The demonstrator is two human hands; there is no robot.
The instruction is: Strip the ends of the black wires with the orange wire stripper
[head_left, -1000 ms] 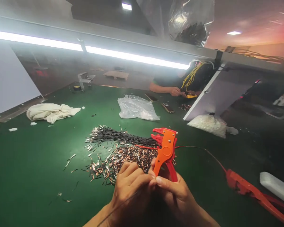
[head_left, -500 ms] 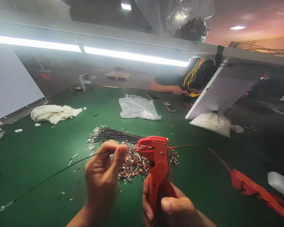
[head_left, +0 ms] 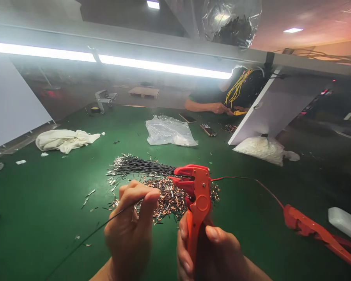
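My left hand (head_left: 128, 226) pinches a thin black wire (head_left: 102, 225) between thumb and fingers. The wire trails down to the lower left, and its near end is hidden at the fingertips. Wrapped in my right hand (head_left: 222, 253) is an orange-red wire stripper (head_left: 201, 201), upright, its jaws parted and facing left. A small gap separates the jaws from my left fingertips. Behind both hands lies a heap of cut wire ends (head_left: 171, 197), black with copper-coloured bits. A bundle of black wires (head_left: 143, 166) with silvery ends lies just beyond the heap, partly behind the stripper.
A second orange stripper (head_left: 316, 232) lies right, near a red cord (head_left: 236, 178). Further back are a clear plastic bag (head_left: 171, 132), white cloth (head_left: 66, 140), phone (head_left: 208, 130) and white-filled bag (head_left: 260, 149). Opposite, a co-worker's hand (head_left: 220, 108) works by yellow wires (head_left: 238, 89).
My left hand has drawn slightly down from the stripper with the wire, which now slants more steeply. The stripper's jaws have parted wider. The stripper sits a little further right in view.
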